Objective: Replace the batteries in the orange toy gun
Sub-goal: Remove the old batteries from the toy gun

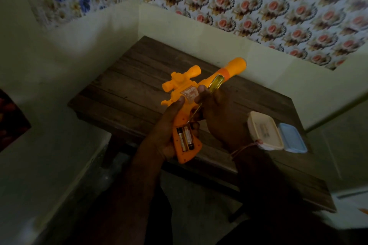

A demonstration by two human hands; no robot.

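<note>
Dark wooden table (139, 77) below; left hand (169, 125) grips orange plastic toy gun (191, 93), right hand (217, 113) grips yellow-handled screwdriver (216, 83); tip may slip, flinging two exposed batteries (185, 138).

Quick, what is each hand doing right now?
Left hand: grips the orange toy gun by its handle, battery compartment open.
Right hand: fingers hold a yellow-handled screwdriver.
</note>
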